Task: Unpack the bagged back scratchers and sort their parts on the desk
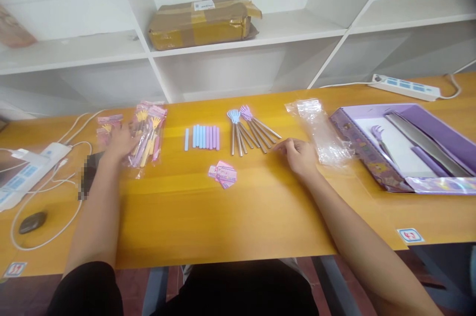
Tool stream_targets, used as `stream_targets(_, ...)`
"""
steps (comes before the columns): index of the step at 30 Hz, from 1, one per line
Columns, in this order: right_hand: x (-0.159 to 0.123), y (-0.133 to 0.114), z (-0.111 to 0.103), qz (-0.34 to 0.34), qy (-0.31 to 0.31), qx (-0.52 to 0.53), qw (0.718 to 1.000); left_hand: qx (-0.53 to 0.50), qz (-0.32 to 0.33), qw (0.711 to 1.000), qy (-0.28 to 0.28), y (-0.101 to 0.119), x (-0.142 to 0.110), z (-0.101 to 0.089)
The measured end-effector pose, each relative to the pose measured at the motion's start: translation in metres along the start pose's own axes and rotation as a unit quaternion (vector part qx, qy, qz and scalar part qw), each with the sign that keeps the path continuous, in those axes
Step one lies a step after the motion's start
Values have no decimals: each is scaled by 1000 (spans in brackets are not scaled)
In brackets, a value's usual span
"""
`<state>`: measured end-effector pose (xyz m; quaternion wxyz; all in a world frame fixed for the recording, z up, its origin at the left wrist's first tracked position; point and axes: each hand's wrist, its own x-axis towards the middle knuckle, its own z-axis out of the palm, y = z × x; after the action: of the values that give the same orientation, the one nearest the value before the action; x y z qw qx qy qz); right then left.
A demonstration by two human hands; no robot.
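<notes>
My left hand (121, 143), slightly blurred, lies over clear bags of back scratchers (149, 140) with yellow heads, its fingers apart. My right hand (299, 156) rests on the table with its index finger stretched towards the rod ends of the back scratchers. Nothing shows in it. These back scratchers have metal rods; some have blue heads (234, 116), others purple heads (246, 112). Between my hands, blue sleeves (199, 137) and purple sleeves (213, 138) lie in a row, with one blue sleeve (186, 139) set apart. Pink printed cards (225, 175) lie overlapped nearer me.
Clear plastic bags (322, 130) lie right of my right hand. Beyond them stands a purple box (401, 182) holding a purple back scratcher (383, 140) and other pieces. Power strips (407, 88), cables and a dark mouse (32, 222) are around. A taped carton (203, 23) sits on the shelf.
</notes>
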<state>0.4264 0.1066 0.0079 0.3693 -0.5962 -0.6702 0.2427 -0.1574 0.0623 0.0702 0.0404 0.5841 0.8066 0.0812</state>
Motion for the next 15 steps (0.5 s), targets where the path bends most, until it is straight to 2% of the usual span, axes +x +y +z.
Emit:
stream_targets(4,0,0,0,0,-7,-8,1000,-8,-27,1000,5,12,-8,-3)
stream_targets(11,0,-2,0,-1,-9,-12,1000,23,25,999,-8,33,-10,0)
stream_targets(15,0,-2,0,-10,-7,-13,1000,9,16,999,46,44,-15,-18)
